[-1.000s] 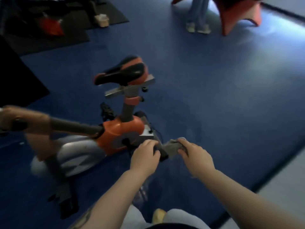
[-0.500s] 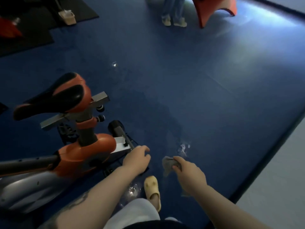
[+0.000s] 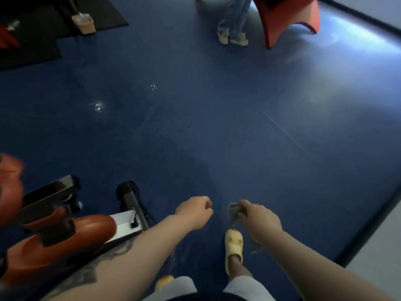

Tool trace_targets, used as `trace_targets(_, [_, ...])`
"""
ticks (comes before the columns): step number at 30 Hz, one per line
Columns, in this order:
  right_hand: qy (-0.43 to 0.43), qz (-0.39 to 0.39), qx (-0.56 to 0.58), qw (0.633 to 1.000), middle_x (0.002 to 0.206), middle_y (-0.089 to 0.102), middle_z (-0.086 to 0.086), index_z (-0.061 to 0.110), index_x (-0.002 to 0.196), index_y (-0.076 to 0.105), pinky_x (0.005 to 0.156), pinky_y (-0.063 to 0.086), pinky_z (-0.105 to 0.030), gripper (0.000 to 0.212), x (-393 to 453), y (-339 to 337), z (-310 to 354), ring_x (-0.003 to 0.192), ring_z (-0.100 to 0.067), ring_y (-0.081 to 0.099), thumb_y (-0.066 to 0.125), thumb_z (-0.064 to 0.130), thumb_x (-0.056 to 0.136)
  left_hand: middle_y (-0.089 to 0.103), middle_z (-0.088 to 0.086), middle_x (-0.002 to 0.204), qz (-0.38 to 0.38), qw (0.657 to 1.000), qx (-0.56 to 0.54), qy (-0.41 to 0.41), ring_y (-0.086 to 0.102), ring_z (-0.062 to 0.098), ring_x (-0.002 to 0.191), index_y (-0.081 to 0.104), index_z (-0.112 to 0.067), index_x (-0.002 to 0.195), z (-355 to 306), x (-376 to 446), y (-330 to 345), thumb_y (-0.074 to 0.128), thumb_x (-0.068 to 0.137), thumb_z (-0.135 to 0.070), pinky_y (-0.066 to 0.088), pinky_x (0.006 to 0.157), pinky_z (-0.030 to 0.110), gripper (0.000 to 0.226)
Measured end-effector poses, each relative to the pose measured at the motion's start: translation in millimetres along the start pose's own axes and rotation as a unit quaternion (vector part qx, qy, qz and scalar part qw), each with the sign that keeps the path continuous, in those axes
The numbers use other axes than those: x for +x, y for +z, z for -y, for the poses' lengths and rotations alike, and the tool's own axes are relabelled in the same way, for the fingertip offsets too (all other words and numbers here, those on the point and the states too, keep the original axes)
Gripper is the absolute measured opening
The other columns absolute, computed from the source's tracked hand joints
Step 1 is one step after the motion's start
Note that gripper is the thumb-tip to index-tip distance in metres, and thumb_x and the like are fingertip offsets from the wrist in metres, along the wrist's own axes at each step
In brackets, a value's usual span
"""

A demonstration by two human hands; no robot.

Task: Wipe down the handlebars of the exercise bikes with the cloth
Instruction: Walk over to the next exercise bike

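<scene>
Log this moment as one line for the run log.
right hand: clutching crumpled grey cloth | left hand: loose fist, empty | orange exercise bike: untouched

Most of the exercise bike [image 3: 65, 233] is cut off at the left edge, so I can't see its handlebars at all, and the orange saddle [image 3: 9, 183] is just a blur. The cloth [image 3: 235, 211] is mostly buried in my right hand [image 3: 259, 222]. The person [image 3: 233, 20] across the floor is cropped to legs only.

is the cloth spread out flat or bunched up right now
Bunched up. The grey cloth is crumpled into a wad pinched in the right hand, with a loose end hanging below the fist, off the bike.
</scene>
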State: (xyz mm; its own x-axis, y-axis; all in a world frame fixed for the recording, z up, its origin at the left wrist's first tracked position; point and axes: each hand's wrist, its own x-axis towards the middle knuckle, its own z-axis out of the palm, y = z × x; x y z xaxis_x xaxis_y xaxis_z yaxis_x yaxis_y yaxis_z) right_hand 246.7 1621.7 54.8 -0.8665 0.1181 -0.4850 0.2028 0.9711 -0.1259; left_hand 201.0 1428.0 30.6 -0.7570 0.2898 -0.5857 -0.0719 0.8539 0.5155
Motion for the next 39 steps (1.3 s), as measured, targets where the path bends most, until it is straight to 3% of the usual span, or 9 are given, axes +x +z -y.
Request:
trace_targets(4, [-0.091, 0.046, -0.049, 0.994, 0.104, 0.060, 0.003, 0.032, 0.129, 0.040, 0.055, 0.037, -0.029, 0.030, 74, -49, -13, 0.083, -0.019, 0.057, 0.034, 0.033, 0.100, 0.060, -0.008, 0.127, -0.072, 0.989, -0.072, -0.103, 0.057, 0.015, 0.111, 0.057, -0.028, 0.121, 1, 39, -29, 0.047, 0.093, -0.034, 0.047, 0.092, 0.033, 0.031])
trace_targets(9, [-0.165, 0.108, -0.169, 0.966, 0.113, 0.062, 0.003, 0.032, 0.135, 0.038, 0.067, 0.046, -0.030, 0.039, 158, -100, -1, 0.099, -0.021, 0.062, 0.044, 0.023, 0.097, 0.064, -0.005, 0.122, -0.154, 0.939, -0.200, -0.232, 0.059, 0.016, 0.110, 0.062, -0.026, 0.115, 16, 49, -42, 0.052, 0.092, -0.029, 0.047, 0.097, 0.035, 0.025])
trace_targets(14, [-0.253, 0.153, -0.166, 0.941, 0.098, 0.066, 0.009, 0.032, 0.120, 0.048, 0.065, 0.056, -0.032, 0.030, 221, -121, 77, 0.080, -0.017, 0.064, 0.037, 0.022, 0.094, 0.063, -0.003, 0.122, -0.219, 0.878, -0.294, -0.308, 0.058, 0.018, 0.112, 0.062, -0.025, 0.113, 35, 65, -68, 0.052, 0.092, -0.028, 0.046, 0.098, 0.035, 0.024])
trace_targets(19, [-0.404, 0.124, -0.193, 0.885, 0.111, 0.064, 0.001, 0.038, 0.131, 0.039, 0.072, 0.053, -0.035, 0.033, 274, -121, 170, 0.095, -0.024, 0.063, 0.037, 0.036, 0.098, 0.064, 0.000, 0.121, -0.227, 0.861, -0.307, -0.335, 0.058, 0.017, 0.105, 0.062, -0.023, 0.113, 74, 112, -117, 0.050, 0.093, -0.028, 0.045, 0.089, 0.029, 0.024])
trace_targets(23, [-0.389, 0.134, -0.213, 0.886, 0.112, 0.063, 0.002, 0.040, 0.133, 0.040, 0.068, 0.047, -0.031, 0.036, 335, -150, 217, 0.097, -0.022, 0.062, 0.039, 0.037, 0.098, 0.063, -0.001, 0.121, -0.214, 0.868, -0.308, -0.327, 0.058, 0.018, 0.109, 0.061, -0.023, 0.113, 90, 158, -181, 0.048, 0.093, -0.030, 0.047, 0.092, 0.032, 0.025])
trace_targets(27, [-0.340, 0.123, -0.258, 0.896, 0.118, 0.062, 0.002, 0.038, 0.133, 0.041, 0.076, 0.048, -0.030, 0.038, 408, -195, 246, 0.104, -0.022, 0.061, 0.042, 0.037, 0.096, 0.061, -0.004, 0.121, -0.193, 0.887, -0.304, -0.290, 0.058, 0.017, 0.107, 0.060, -0.023, 0.115, 102, 204, -251, 0.046, 0.093, -0.032, 0.048, 0.095, 0.036, 0.027])
trace_targets(30, [-0.318, 0.112, -0.276, 0.900, 0.109, 0.063, 0.002, 0.033, 0.127, 0.045, 0.067, 0.046, -0.028, 0.034, 457, -227, 273, 0.093, -0.021, 0.062, 0.044, 0.031, 0.094, 0.060, -0.005, 0.119, -0.196, 0.889, -0.299, -0.287, 0.058, 0.018, 0.106, 0.059, -0.025, 0.117, 110, 232, -304, 0.046, 0.093, -0.034, 0.048, 0.094, 0.037, 0.028])
trace_targets(35, [-0.340, 0.120, -0.309, 0.880, 0.111, 0.062, 0.003, 0.032, 0.123, 0.048, 0.066, 0.042, -0.029, 0.033, 534, -247, 358, 0.101, -0.020, 0.062, 0.049, 0.030, 0.091, 0.060, -0.006, 0.124, -0.196, 0.868, -0.328, -0.316, 0.057, 0.016, 0.109, 0.057, -0.026, 0.120, 150, 275, -366, 0.045, 0.093, -0.036, 0.047, 0.097, 0.036, 0.031])
trace_targets(39, [-0.426, 0.121, -0.345, 0.828, 0.111, 0.063, 0.003, 0.033, 0.129, 0.043, 0.067, 0.046, -0.030, 0.038, 579, -263, 447, 0.097, -0.020, 0.063, 0.046, 0.026, 0.093, 0.059, -0.006, 0.121, -0.244, 0.812, -0.366, -0.384, 0.057, 0.016, 0.108, 0.057, -0.023, 0.119, 187, 287, -410, 0.042, 0.095, -0.032, 0.048, 0.095, 0.034, 0.029])
